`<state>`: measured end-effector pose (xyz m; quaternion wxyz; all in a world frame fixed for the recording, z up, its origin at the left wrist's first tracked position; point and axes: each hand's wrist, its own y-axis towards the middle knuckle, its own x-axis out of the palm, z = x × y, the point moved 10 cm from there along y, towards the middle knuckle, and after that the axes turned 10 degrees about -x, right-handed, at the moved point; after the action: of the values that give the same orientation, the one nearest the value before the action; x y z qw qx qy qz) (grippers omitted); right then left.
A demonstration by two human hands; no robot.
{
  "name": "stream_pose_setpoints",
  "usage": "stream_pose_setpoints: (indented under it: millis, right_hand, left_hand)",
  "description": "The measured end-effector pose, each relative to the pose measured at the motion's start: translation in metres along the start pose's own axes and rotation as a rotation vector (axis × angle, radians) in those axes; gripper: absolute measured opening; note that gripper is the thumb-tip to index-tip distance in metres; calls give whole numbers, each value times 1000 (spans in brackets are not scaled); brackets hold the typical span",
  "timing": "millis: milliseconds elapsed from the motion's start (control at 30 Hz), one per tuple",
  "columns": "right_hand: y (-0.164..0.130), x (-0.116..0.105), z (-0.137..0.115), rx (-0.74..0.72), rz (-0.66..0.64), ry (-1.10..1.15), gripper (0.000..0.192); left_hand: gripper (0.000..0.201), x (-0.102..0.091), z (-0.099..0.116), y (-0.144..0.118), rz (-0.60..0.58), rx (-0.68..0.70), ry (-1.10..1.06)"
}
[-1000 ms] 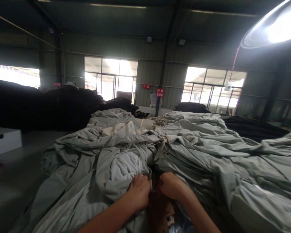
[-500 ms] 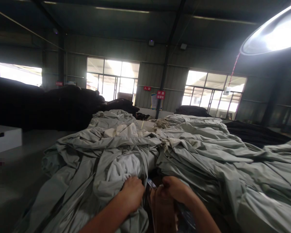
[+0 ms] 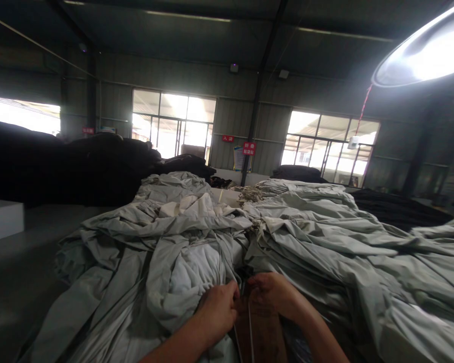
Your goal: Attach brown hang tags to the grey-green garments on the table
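My left hand [image 3: 220, 306] is closed in a pinch at the inner edge of the left pile of grey-green fabric [image 3: 162, 277], beside a gathered, paler section of cloth [image 3: 196, 272]. Close to its right, my right hand [image 3: 274, 292] has bent fingers pressed together. What either hand pinches is too small and dark to make out. Below and between the hands stands a brown, cardboard-like piece [image 3: 263, 327], with thin white lines like cord [image 3: 250, 322] running down its front. The right pile of grey-green fabric [image 3: 318, 252] lies beyond my right hand.
A white box [image 3: 3, 219] stands at the left. Dark heaps [image 3: 109, 166] lie behind it, with more dark material [image 3: 397, 206] at the right. A bright lamp [image 3: 427, 55] hangs at upper right, its pull cord [image 3: 364, 108] dangling. Windows line the back wall.
My left hand has moved right, off the pale gathered cloth and closer to my right hand. The brown piece now shows more of its face, with white lines down it.
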<state>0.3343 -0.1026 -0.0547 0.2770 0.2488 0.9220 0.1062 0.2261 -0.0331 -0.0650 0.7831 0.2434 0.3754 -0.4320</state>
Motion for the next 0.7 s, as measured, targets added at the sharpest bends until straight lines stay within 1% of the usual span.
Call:
stream_pose_setpoints:
  millis: [100, 200, 233, 300, 333, 367, 400, 433, 500, 533, 567, 600, 633, 700]
  right_hand:
    - [-2, -10, -8, 9, 3, -81, 27]
    - [-5, -25, -24, 17, 41, -99, 24]
    - [-5, -29, -29, 23, 58, -72, 22]
    - [-4, -35, -43, 29, 100, 66, 21]
    - [-2, -36, -51, 30, 118, 169, 23]
    - [1, -34, -60, 26, 127, 281, 26]
    - [5, -30, -69, 21, 127, 392, 30]
    - [11, -25, -78, 17, 119, 488, 33]
    - [25, -11, -93, 10, 92, 624, 35]
    - [33, -4, -99, 4, 90, 661, 35]
    - [41, 2, -102, -7, 90, 681, 34]
    - [50, 7, -104, -20, 94, 690, 33]
    - [58, 13, -104, -35, 98, 697, 33]
    - [71, 23, -100, -64, 104, 730, 33]
  left_hand:
    - [36, 2, 1, -3, 3, 16, 92]
    - [28, 0, 4, -6, 9, 31, 86]
    - [24, -2, 7, -7, 31, 40, 54]
    - [16, -13, 13, -8, 108, 68, -75]
    - [12, -20, 16, -8, 143, 85, -183]
    - [9, -27, 17, -8, 152, 97, -325]
    - [10, -31, 16, -7, 122, 97, -500]
    - [17, -32, 15, -5, 54, 90, -698]
    - [32, -32, 14, -3, -142, 56, -1061]
    - [36, -33, 13, -3, -228, 32, -1177]
    - [36, -36, 10, -4, -284, 8, -1239]
    - [34, -42, 6, -5, -306, -10, -1252]
    - [31, -49, 0, -5, -300, -22, -1234]
    - [27, -66, -12, -3, -237, -30, -1171]
